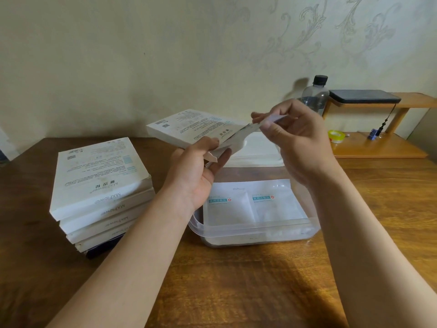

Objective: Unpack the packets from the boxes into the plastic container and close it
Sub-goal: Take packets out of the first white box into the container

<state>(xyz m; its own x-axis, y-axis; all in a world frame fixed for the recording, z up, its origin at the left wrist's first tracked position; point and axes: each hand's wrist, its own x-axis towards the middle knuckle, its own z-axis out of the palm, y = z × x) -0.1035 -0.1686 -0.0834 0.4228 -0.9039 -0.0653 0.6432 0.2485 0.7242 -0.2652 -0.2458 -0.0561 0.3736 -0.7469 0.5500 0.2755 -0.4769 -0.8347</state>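
Left of the left hand (198,172), which holds one flat white cardboard box (189,125), lies a stack of like boxes (99,185), beneath that hand and the right hand (295,143) sits a clear rectangular plastic container (256,227) with white paper packets (236,209) in it, and behind the right hand stands a clear plastic bottle (314,95).

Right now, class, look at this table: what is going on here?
A person is opening a box held up above the table. The left hand grips the box at its near end, and the right hand pinches its flap. Below them, the open container has packets lying in it. A stack of more boxes stands to the left.
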